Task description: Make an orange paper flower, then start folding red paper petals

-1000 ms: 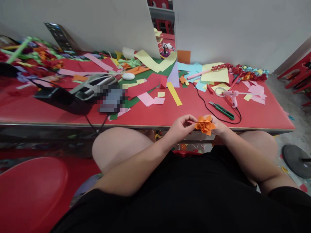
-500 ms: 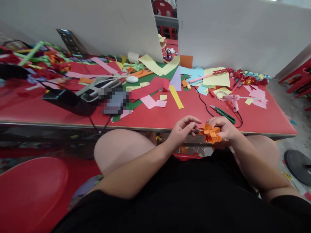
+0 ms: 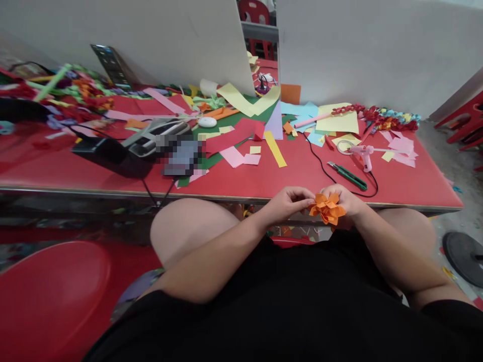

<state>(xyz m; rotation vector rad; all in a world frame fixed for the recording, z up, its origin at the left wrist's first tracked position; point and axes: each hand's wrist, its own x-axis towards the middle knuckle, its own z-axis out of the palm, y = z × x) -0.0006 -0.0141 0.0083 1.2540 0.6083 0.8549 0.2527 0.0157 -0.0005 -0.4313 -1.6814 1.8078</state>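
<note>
An orange folded-paper flower (image 3: pixel 327 208) is held between my hands just off the front edge of the red table (image 3: pixel 241 187). My left hand (image 3: pixel 290 202) pinches a petal at the flower's left side with thumb and fingertips. From the right, my right hand (image 3: pixel 344 198) grips the flower, its fingers partly hidden behind the petals. Beyond my right hand on the table lie a green utility knife (image 3: pixel 347 176) and a pink glue gun (image 3: pixel 364 155) with a black cord.
Coloured paper strips (image 3: pixel 274 149) cover the table's middle. A phone (image 3: pixel 183 158) and a black device (image 3: pixel 113 156) stand to the left. Red paper garlands (image 3: pixel 366 114) lie at the back right. A red stool (image 3: pixel 53 296) is at lower left.
My left fingers have closed on the flower's left petal; they were apart beside it before. The flower has turned a little, showing more of its open face.
</note>
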